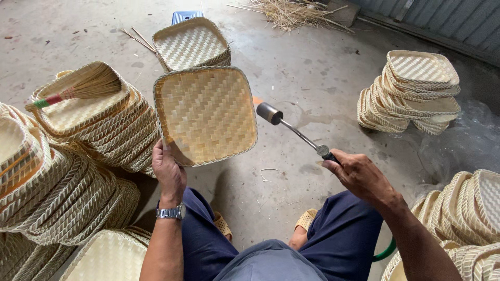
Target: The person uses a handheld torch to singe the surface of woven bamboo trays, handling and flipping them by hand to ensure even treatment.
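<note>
My left hand (pixel 168 169) grips the near left edge of a square woven bamboo tray (pixel 205 114) and holds it up, tilted, its inside facing me. My right hand (pixel 359 177) is closed on the handle of a gas torch (pixel 294 130), a thin metal rod with a dark cylindrical nozzle. The nozzle sits just to the right of the tray's edge, close to it. I cannot see a flame. A green hose (pixel 385 252) shows beside my right leg.
Leaning stacks of woven trays (pixel 67 177) crowd the left, a small hand broom (pixel 78 88) lying on one. Another tray (pixel 191 44) sits ahead on a blue stool. More stacks (pixel 411 93) stand at the right and the near right (pixel 469 208). Straw (pixel 291 13) lies on the concrete floor.
</note>
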